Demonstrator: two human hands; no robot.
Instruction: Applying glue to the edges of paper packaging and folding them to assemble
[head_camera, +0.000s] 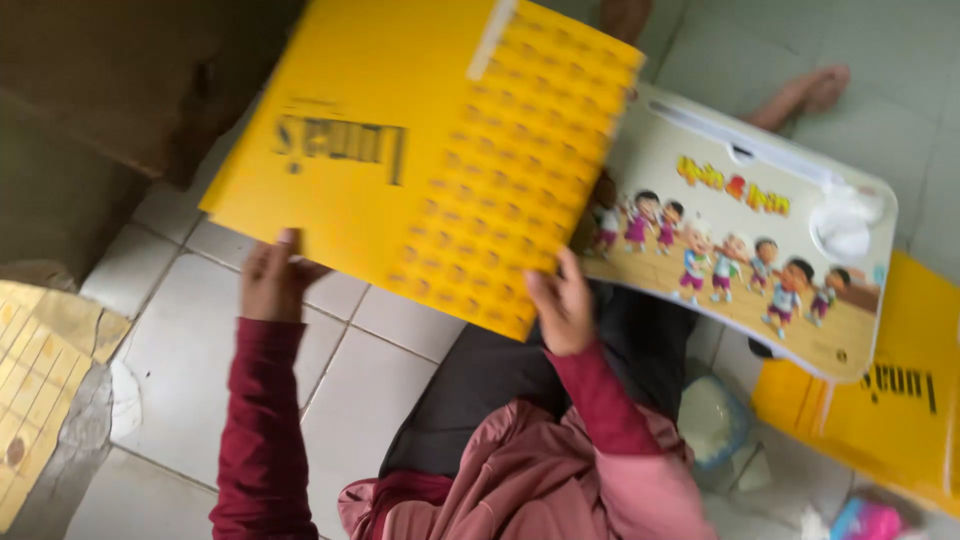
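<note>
Both my hands hold up a large flat yellow cardboard sheet (420, 150) with dark lettering and a patterned panel. My left hand (272, 275) grips its near left edge, fingers curled behind it. Over at the near right corner, my right hand (560, 300) pinches the sheet. The sheet tilts above the tiled floor and partly covers a small lap table (740, 230) printed with cartoon children. Dark red sleeves cover both my arms.
White floor tiles (200, 340) lie below. A second yellow sheet (880, 410) rests at the right. A plastic bag with white contents (712, 420) sits by my lap. Brown cardboard (90, 80) stands at the top left. A bare foot (805, 95) shows beyond the lap table.
</note>
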